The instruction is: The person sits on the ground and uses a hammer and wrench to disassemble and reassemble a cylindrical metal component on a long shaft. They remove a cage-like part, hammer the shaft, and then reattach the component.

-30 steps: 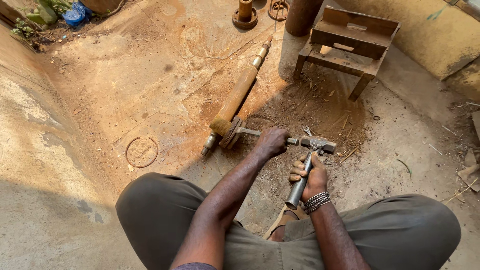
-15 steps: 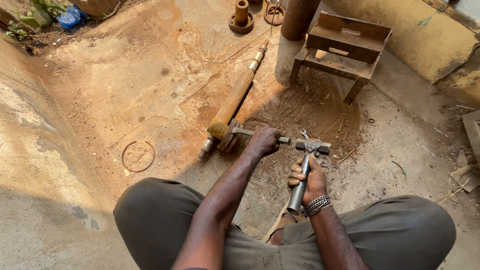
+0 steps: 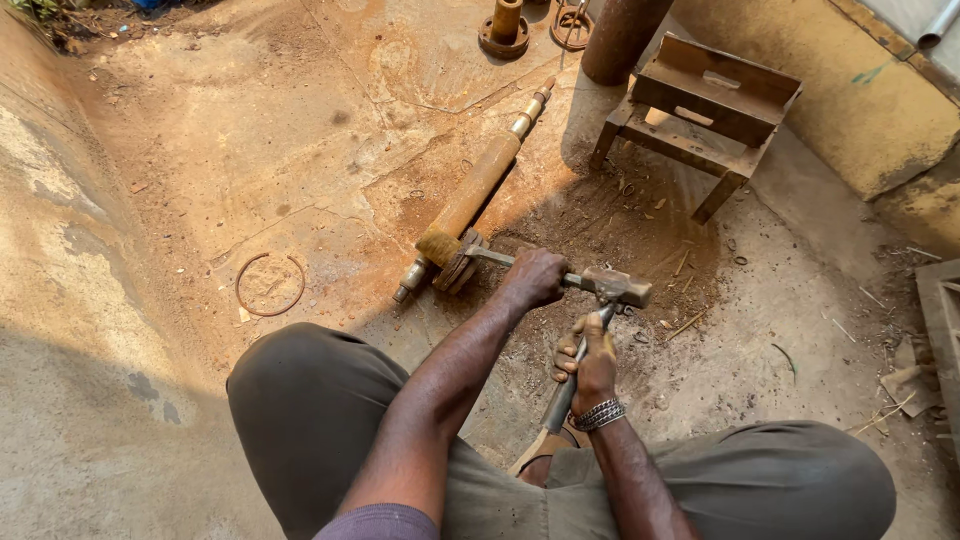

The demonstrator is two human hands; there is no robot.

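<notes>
The left hand [image 3: 535,277] is closed in a fist around a thin metal rod [image 3: 495,257] that lies nearly flat above the ground, and the right hand [image 3: 592,362] is wrapped around the handle of a hammer [image 3: 600,310] — its head sits right at the free end of the rod, touching it or just short of it; the view does not settle which. The rod's other end runs into the rusty collar at the near end of a long rust-coloured shaft [image 3: 478,185], which lies on the dirt floor [image 3: 250,140] and stretches diagonally away toward the far edge of the floor, narrowing to a pale stepped tip. A beaded metal bracelet [image 3: 597,413] circles the right wrist. The person sits low with both knees spread wide in dark trousers, the hands working between them, near the middle of the floor. To the left of the shaft's near end a thin wire ring [image 3: 269,284] lies flat on the ground, well apart from the hands. Beyond the hammer, toward the far right, stands a small worn wooden stool [image 3: 700,115] — scraps and splinters litter the dark soil in front of it. A thick rusty pipe [image 3: 622,35] rises beside the stool, and a flanged metal fitting [image 3: 504,28] stands at the far edge.
</notes>
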